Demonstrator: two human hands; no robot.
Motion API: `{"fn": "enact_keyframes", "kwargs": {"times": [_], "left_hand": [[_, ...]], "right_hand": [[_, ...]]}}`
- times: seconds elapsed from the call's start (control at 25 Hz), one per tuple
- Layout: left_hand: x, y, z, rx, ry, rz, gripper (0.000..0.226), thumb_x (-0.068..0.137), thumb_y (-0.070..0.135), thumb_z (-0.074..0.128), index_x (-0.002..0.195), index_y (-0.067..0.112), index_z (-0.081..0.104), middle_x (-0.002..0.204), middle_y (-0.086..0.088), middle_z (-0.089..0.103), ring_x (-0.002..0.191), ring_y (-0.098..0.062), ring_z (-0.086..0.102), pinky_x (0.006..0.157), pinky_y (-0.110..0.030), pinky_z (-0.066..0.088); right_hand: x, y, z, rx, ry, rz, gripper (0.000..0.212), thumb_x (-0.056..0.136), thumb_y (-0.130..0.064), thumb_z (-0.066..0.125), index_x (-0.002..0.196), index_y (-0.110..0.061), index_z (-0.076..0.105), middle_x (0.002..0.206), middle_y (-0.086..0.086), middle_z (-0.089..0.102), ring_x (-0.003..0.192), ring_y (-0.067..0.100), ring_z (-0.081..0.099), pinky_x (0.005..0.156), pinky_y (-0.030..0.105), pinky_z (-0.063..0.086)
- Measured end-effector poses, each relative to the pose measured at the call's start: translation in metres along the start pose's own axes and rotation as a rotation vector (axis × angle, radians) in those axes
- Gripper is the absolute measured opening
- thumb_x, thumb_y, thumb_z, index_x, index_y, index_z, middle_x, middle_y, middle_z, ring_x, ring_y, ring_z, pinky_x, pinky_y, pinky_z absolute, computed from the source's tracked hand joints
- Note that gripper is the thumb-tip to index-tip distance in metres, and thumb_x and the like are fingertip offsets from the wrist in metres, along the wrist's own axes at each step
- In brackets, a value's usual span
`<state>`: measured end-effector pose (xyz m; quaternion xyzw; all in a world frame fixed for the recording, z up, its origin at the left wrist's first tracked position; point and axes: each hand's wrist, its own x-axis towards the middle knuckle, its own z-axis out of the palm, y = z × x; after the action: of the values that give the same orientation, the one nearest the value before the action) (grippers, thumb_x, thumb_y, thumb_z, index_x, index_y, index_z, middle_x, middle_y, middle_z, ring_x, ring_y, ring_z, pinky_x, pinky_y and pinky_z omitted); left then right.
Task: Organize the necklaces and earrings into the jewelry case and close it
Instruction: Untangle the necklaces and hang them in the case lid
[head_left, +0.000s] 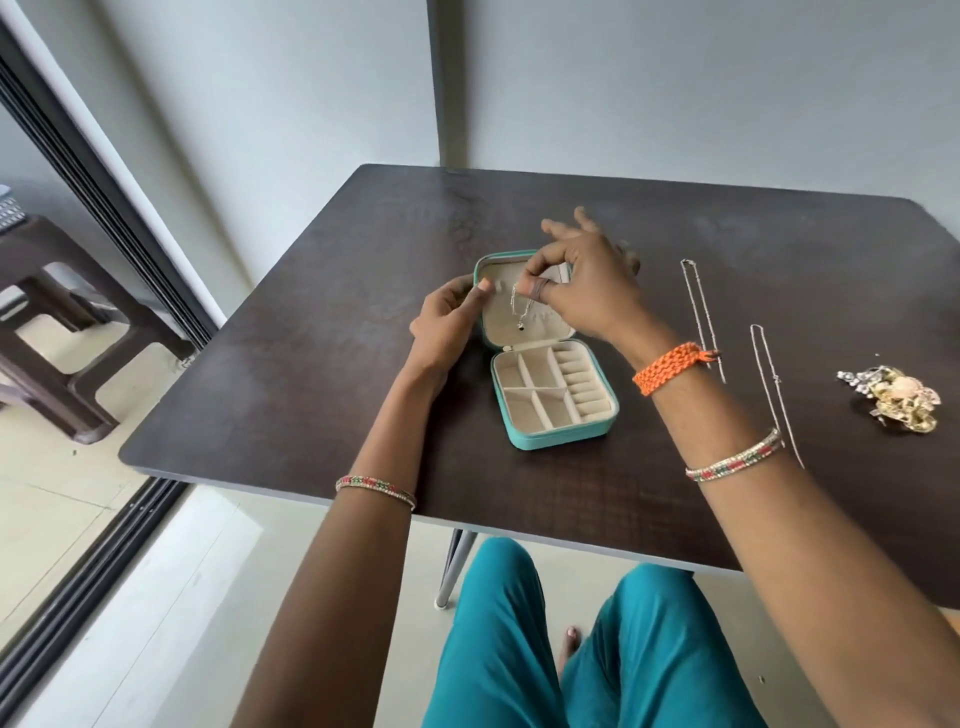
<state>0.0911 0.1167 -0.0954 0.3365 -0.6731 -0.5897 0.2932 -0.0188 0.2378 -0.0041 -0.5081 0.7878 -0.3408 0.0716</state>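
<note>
over the open case lid, your right hand pinches a necklace; your left hand grips the lid's edge.

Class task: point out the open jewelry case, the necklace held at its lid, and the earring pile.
jewelry case (555, 391): head view, tray divider.
necklace (519, 307): head view, hanging chain.
earring pile (897, 394): head view, gold cluster.

A dark wood-grain desk with rounded corners stood on slim metal legs close against pale grey walls, which met in a vertical corner behind it. To the left ran the dark frame and floor track of a sliding door, and beyond it a brown plastic stool stood on light tiles. The floor under the desk was pale and smooth, lit by soft daylight.
</note>
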Motion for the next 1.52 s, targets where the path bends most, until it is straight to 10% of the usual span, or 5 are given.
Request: {"fn": "enact_keyframes", "kwargs": {"times": [0.4, 0.76, 1.52], "left_hand": [[-0.015, 0.014, 0.002, -0.182, 0.006, 0.140, 0.028, 0.095, 0.020, 0.055, 0.118, 0.007, 0.065, 0.106, -0.002, 0.071, 0.097, -0.007, 0.065, 0.086, -0.019, 0.048], [-0.007, 0.005, 0.001, -0.147, 0.035, 0.129, 0.045, 0.075, 0.052, 0.064, 0.110, 0.026, 0.070, 0.106, 0.004, 0.073, 0.108, -0.014, 0.065, 0.107, -0.046, 0.041], [-0.007, 0.007, 0.002, -0.187, 0.041, 0.109, 0.043, 0.072, 0.054, 0.062, 0.106, 0.031, 0.072, 0.102, 0.006, 0.074, 0.105, -0.012, 0.065, 0.109, -0.046, 0.038]], "right_hand": [[0.013, 0.017, 0.028, -0.141, 0.171, -0.206, 0.007, 0.080, -0.027, 0.072, 0.075, -0.032, 0.071, 0.155, -0.001, 0.029, 0.148, 0.021, 0.002, 0.109, 0.051, -0.014], [0.024, 0.017, 0.044, -0.105, 0.338, -0.258, 0.005, 0.078, -0.027, 0.073, 0.081, -0.031, 0.075, 0.147, -0.002, 0.043, 0.145, 0.026, 0.019, 0.109, 0.048, -0.003], [0.018, 0.013, 0.049, -0.205, 0.487, -0.165, 0.004, 0.078, -0.028, 0.072, 0.079, -0.025, 0.075, 0.125, 0.001, 0.063, 0.123, 0.024, 0.049, 0.106, 0.050, 0.016]]}}
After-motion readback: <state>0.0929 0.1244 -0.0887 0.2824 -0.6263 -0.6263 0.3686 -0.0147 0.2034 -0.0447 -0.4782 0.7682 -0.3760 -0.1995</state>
